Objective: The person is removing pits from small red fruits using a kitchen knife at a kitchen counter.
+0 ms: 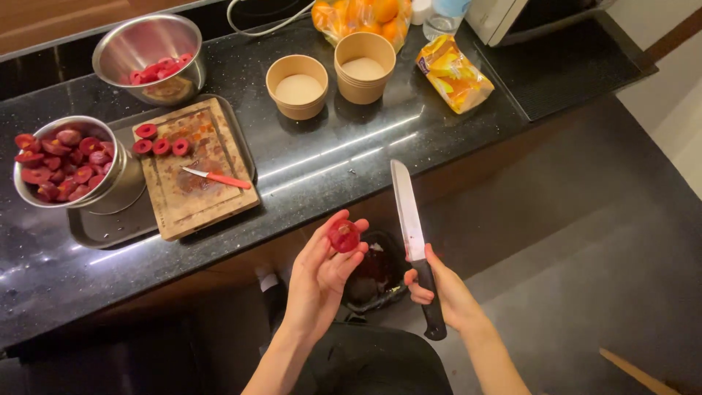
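My left hand [322, 274] holds a red plum half [343, 236] at its fingertips, cut side up, in front of the black counter's edge. My right hand [442, 289] grips the black handle of a large kitchen knife [406, 208], blade pointing up and away, just right of the plum half. Both hands hover over a dark bin [376, 274] on the floor. On the counter lies a wooden cutting board [197, 190] with three plum pieces [161, 145] and a small red-handled knife [217, 177].
A steel bowl [113, 179] full of plum halves stands at the left on a dark tray [110, 227]. Another steel bowl [150, 47] with a few pieces sits behind. Two paper cups [297, 86], a bag of oranges [358, 16] and a yellow packet [453, 73] stand further right.
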